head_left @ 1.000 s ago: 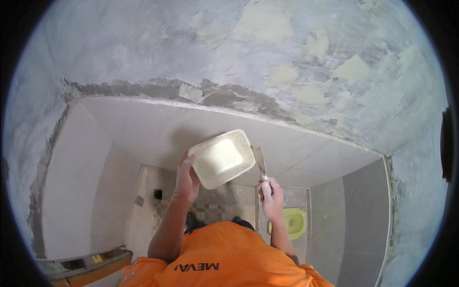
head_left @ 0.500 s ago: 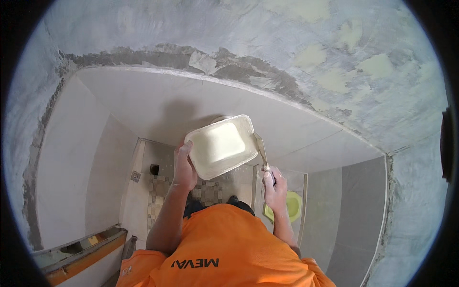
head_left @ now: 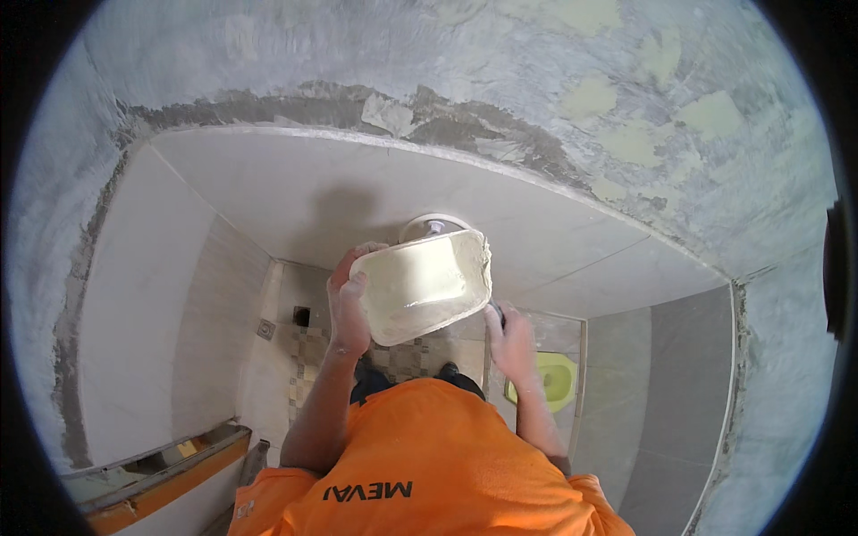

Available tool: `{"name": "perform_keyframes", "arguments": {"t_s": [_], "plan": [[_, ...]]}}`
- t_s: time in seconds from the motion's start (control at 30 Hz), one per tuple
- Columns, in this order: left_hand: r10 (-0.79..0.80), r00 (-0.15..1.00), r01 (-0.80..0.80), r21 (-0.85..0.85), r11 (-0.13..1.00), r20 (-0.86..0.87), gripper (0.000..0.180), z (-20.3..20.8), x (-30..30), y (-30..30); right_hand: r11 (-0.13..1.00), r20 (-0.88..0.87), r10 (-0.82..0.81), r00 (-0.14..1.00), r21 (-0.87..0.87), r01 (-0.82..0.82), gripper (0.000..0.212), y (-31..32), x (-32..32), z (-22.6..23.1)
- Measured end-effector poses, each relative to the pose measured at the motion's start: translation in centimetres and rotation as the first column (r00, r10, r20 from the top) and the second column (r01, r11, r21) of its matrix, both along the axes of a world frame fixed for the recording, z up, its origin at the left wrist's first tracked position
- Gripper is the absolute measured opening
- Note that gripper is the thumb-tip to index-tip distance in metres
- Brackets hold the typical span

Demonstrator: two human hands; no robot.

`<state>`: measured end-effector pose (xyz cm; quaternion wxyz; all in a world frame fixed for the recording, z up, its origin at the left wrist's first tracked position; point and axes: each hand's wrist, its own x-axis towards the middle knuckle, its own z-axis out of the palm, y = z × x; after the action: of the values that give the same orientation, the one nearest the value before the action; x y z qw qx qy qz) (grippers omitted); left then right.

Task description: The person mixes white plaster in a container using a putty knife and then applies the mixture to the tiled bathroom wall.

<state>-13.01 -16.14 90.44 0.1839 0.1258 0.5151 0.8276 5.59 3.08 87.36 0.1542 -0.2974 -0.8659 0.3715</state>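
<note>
My left hand (head_left: 350, 308) grips the left end of a white rectangular plastic tub (head_left: 393, 339), its thumb over the rim. The tub tilts toward me, and pale putty (head_left: 424, 272) coats its inside and right edge. At the tub's lower right corner, my right hand (head_left: 515, 344) is closed round the dark handle of a putty knife (head_left: 498, 313). The blade is hidden behind the tub. Pale dust covers the fingers of both hands.
Ahead stands a tiled wall (head_left: 295, 174), with rough grey plaster (head_left: 500, 125) and pale patches above its top edge. A white round fixture (head_left: 435, 221) sits behind the tub. Below are a yellow-green squat toilet (head_left: 556, 382), a floor drain (head_left: 265, 330) and a dark square hole (head_left: 302, 316).
The tub has moved slightly right and down and turned to sit more level. The putty knife blade, visible at the tub's right edge before, is now behind it.
</note>
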Motion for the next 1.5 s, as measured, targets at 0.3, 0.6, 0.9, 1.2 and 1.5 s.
{"name": "perform_keyframes", "arguments": {"t_s": [0.3, 0.6, 0.9, 1.2, 1.5], "plan": [[0.21, 0.969, -0.235, -0.233, 0.944, -0.13, 0.039, 1.4, -1.3, -1.6, 0.987, -0.099, -0.059, 0.993, -0.152, 0.044, 0.034, -1.1, 2.5, 2.9], [0.051, 0.965, -0.134, -0.317, 0.939, -0.257, 0.041, -0.9, 0.3, -2.4, 0.991, -0.159, -0.113, 0.981, 0.054, 0.123, 0.037, -2.0, 0.0, 1.5], [-0.129, 0.971, 0.044, -0.378, 0.925, -0.203, 0.041, -3.1, -2.7, -5.3, 0.987, -0.264, -0.147, 0.953, 0.021, 0.158, 0.027, -2.6, -3.3, 4.4], [-0.203, 0.977, 0.21, -0.198, 0.957, 0.059, 0.039, -6.8, -5.8, -5.2, 0.232, -0.274, -0.578, 0.769, -0.958, -0.167, 0.035, -3.3, 1.2, -0.8], [-0.402, 0.883, 0.438, -0.119, 0.891, 0.241, 0.042, -8.4, -7.3, -1.1, 0.105, 0.097, -0.708, 0.699, -0.965, 0.24, 0.043, -11.6, 5.0, -0.8]]}}
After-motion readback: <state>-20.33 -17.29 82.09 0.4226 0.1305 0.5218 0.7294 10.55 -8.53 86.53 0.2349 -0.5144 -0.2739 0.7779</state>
